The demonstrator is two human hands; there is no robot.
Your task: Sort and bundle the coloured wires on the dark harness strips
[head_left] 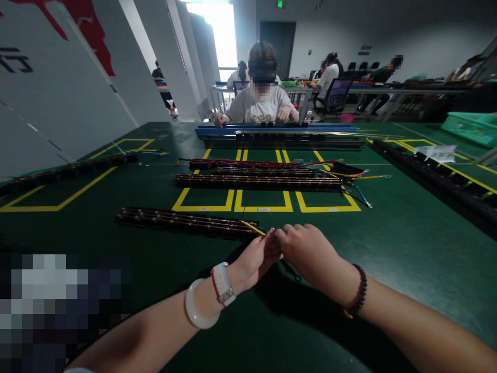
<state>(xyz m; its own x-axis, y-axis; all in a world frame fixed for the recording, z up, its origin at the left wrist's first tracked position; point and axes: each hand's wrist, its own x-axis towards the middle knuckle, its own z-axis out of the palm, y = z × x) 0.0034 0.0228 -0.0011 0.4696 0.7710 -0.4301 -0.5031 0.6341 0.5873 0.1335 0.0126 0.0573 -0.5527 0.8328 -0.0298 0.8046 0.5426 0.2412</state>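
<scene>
A long black strip assembly (186, 221) with thin metal rails lies on the green table before me, its right end beside my hands. From that end a yellow wire (252, 227) runs into the fingers of my left hand (258, 259), which are closed on it. My right hand (310, 251) is closed too, its fingertips meeting those of the left; what they grip is hidden. Under the hands, a dark wire with a ring terminal (295, 276) hangs or lies near the tabletop.
Similar strip assemblies (256, 181) with coloured wires lie across yellow tape outlines (264, 209). Blue and black rails (275, 132) stand farther back, before a seated person (258, 103). More strips lie left (77, 168) and right (435, 178). A green basket (469, 128) sits far right.
</scene>
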